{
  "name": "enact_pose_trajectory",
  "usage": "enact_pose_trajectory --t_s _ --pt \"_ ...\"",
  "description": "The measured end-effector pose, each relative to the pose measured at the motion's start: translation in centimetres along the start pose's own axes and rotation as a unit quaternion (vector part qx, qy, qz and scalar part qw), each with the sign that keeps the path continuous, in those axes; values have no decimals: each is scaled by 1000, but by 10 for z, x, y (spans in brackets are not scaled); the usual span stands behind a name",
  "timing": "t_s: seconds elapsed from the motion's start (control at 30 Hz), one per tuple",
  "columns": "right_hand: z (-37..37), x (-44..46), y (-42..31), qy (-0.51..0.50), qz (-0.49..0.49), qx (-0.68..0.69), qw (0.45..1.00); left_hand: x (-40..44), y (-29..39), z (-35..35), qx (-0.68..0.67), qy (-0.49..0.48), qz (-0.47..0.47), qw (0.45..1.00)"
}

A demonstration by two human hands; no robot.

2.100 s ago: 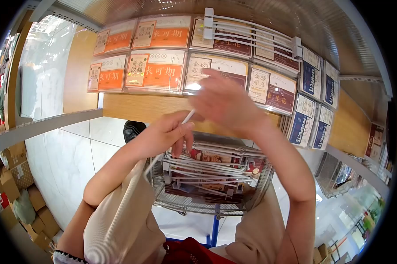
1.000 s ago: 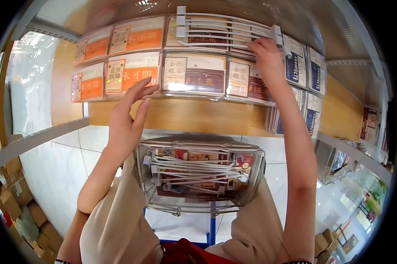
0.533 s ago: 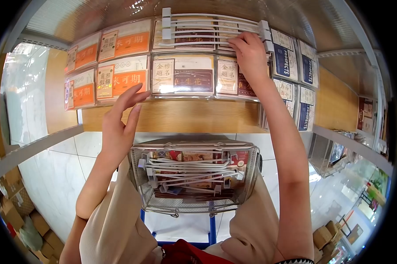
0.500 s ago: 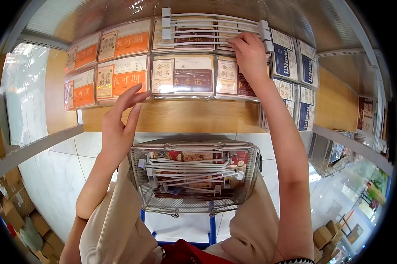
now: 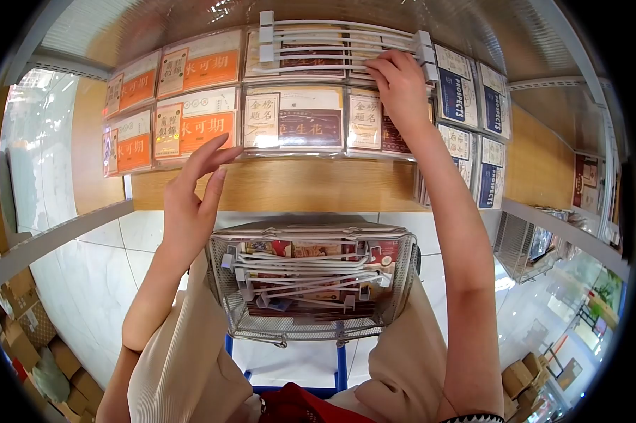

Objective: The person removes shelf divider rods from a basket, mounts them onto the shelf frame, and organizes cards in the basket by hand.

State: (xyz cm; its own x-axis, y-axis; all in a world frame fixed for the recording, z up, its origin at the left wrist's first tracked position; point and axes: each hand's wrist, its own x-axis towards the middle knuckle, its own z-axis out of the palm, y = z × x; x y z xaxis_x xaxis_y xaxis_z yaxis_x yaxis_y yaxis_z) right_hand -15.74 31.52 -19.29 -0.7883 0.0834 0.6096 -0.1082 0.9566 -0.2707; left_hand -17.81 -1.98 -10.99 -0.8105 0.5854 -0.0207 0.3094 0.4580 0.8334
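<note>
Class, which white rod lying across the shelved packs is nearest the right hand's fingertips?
The frontmost rod, closest to the front edge of the shelf: the right hand is at its right end, while the others lie farther back.

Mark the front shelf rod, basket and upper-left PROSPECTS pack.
Front shelf rod (image 5: 307,68): head view, mid-length of its visible stretch.
Basket (image 5: 261,327): head view, near mesh wall.
Upper-left PROSPECTS pack (image 5: 455,90): head view, middle of its front.

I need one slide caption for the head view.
Right hand touches a thin white rod; left hand, open, near flat orange-and-white packs.
</note>
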Motion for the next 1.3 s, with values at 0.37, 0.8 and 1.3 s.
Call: enact_pose_trajectory --t_s 0.37,0.8,1.3 --pt "-9 -1 -4 -32 13 0 999 1 0 0 -8 -24 -4 1000" --pt "-154 -134 -157 -337 29 179 924 -39 16 40 75 -397 60 913" --pt "-156 -189 -167 -338 37 92 936 -80 -41 102 142 -463 168 859"
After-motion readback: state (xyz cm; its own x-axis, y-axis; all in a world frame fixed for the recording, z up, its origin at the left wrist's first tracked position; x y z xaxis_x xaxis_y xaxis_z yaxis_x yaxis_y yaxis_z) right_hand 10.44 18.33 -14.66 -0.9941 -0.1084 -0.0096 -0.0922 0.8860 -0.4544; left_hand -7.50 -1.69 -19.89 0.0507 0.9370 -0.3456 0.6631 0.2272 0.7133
